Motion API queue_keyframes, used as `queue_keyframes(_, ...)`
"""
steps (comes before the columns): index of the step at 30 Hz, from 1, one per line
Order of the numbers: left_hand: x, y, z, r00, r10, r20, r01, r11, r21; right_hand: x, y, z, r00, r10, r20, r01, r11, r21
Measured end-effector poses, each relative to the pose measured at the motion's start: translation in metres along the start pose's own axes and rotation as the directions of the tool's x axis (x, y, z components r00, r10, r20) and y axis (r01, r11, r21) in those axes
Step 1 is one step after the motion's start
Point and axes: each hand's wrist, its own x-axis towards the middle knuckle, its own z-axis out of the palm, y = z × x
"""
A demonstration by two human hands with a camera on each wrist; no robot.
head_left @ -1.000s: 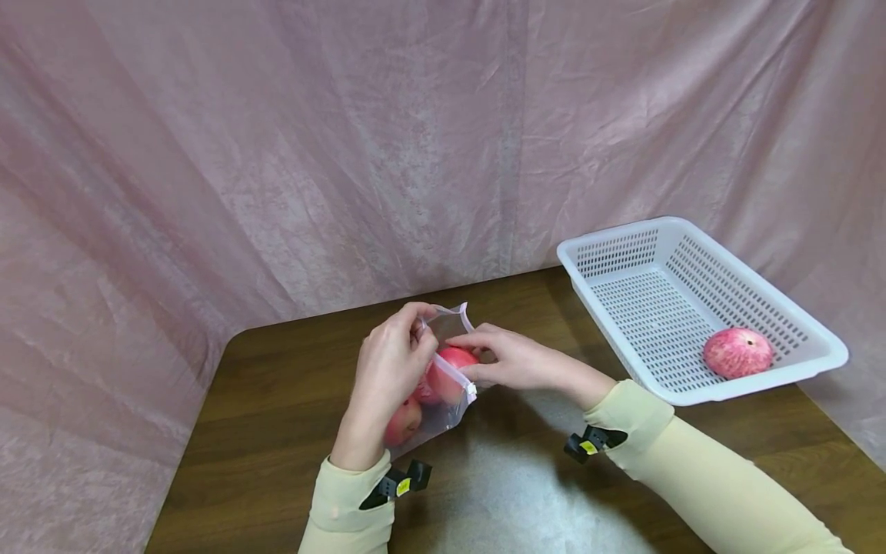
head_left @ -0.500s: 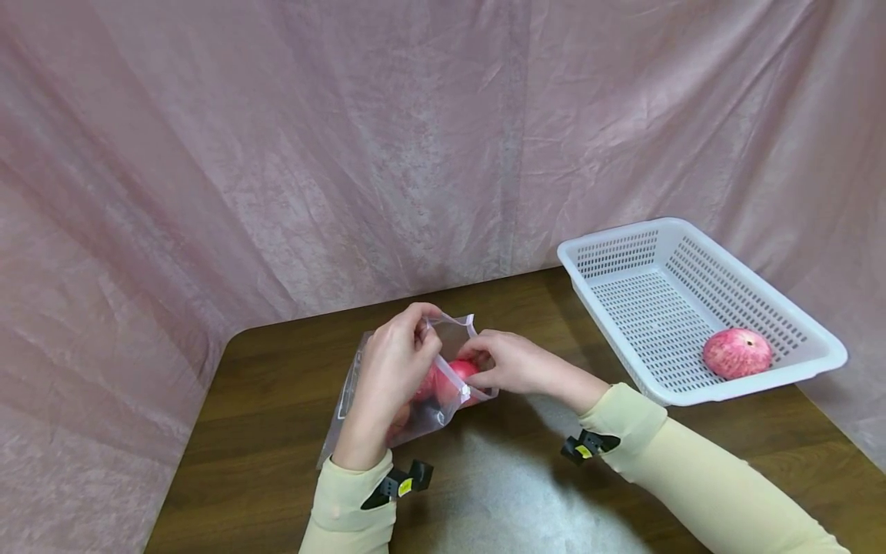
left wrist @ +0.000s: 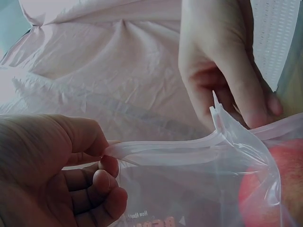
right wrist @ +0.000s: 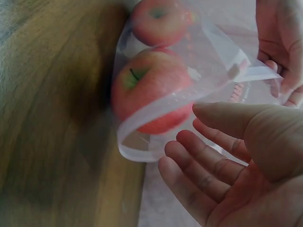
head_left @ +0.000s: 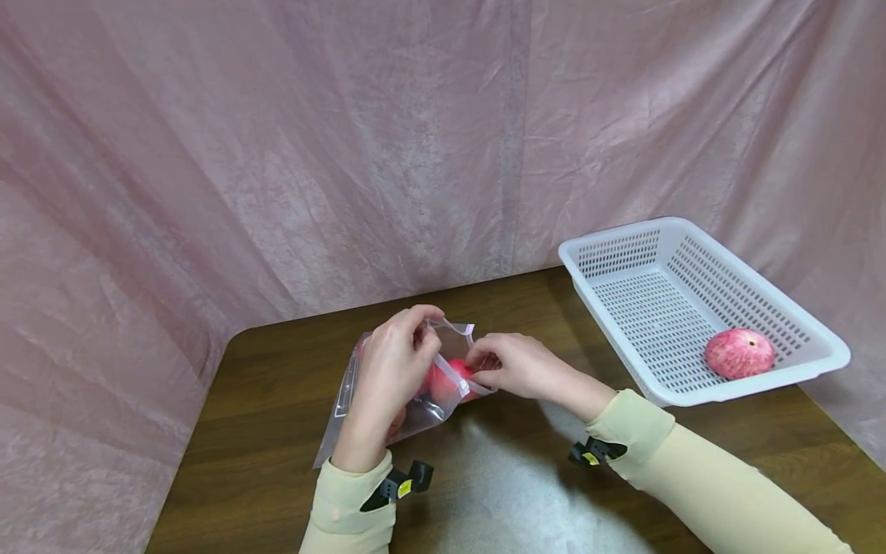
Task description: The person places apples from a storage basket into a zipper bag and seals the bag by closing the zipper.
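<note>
A clear slider zip bag lies on the table with its mouth toward the right. My left hand pinches the upper rim of the mouth between thumb and index finger and holds it up. In the right wrist view, a red apple rests just inside the opening, with another apple deeper in the bag and a bit of red showing between them. My right hand is at the mouth, fingers loosely bent and spread, holding nothing; its thumb tip is right at the rim beside the near apple.
At the right of the table stands a white perforated plastic basket with one streaked red apple in its near corner. A pink curtain hangs behind the dark wooden table.
The near apple has sunk lower into the bag, and my right fingers have come off it toward the rim. The bag has flattened onto the table; my left hand keeps its pinch.
</note>
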Motion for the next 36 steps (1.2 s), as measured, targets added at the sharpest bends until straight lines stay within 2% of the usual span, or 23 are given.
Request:
queue_keyframes(4, 0.000, 0.000, 0.000, 1.000, 0.007, 0.002, -0.007, 1.000, -0.005, -0.011, -0.002, -0.013, 1.000, 0.007, -0.031, -0.008, 1.000, -0.020)
queue_keyframes(10, 0.000, 0.000, 0.000, 0.999, 0.048, -0.006, -0.048, 0.999, 0.023, -0.034, 0.001, -0.033, 0.997, -0.013, -0.072, 0.002, 0.990, -0.144)
queue_keyframes(14, 0.000, 0.001, 0.001, 0.999, 0.033, 0.001, -0.033, 0.999, 0.020, -0.052, 0.006, -0.050, 0.995, -0.010, -0.096, -0.012, 0.974, -0.228)
queue_keyframes(19, 0.000, 0.001, 0.001, 1.000, 0.010, 0.010, -0.010, 1.000, 0.015, -0.069, 0.016, -0.070, 0.993, -0.001, -0.120, -0.033, 0.958, -0.283)
queue_keyframes(30, -0.001, 0.001, 0.002, 1.000, -0.008, 0.013, 0.008, 1.000, 0.010, -0.085, 0.032, -0.097, 0.992, 0.064, -0.108, -0.096, 0.941, -0.324)
queue_keyframes(36, 0.000, 0.000, 0.002, 1.000, -0.008, 0.014, 0.008, 1.000, 0.015, -0.089, 0.040, -0.107, 0.988, 0.079, -0.130, -0.120, 0.928, -0.352)
